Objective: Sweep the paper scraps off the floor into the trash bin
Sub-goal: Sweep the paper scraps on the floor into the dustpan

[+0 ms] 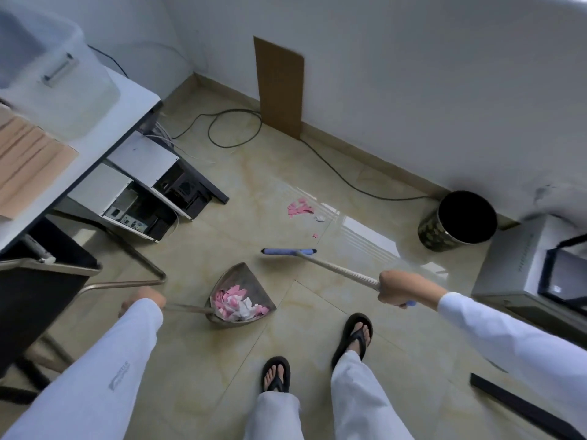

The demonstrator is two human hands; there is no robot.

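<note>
My left hand (143,300) grips the handle of a metal dustpan (254,281), which holds pink and white paper scraps (235,303) and hangs low over the floor in front of my feet. My right hand (397,287) grips the long handle of a broom whose blue head (289,251) points left just above the floor. A small pile of pink paper scraps (300,208) lies on the tiles beyond the broom head, with a stray pink piece (315,235) nearer. The black trash bin (457,222) stands open by the wall at the right.
Open computer cases (139,188) sit under the white desk (95,138) at the left. A chair (47,281) stands at the near left. A black cable (333,173) runs along the floor to the wall. A grey box (521,258) is at the right, cardboard (279,87) leans on the wall.
</note>
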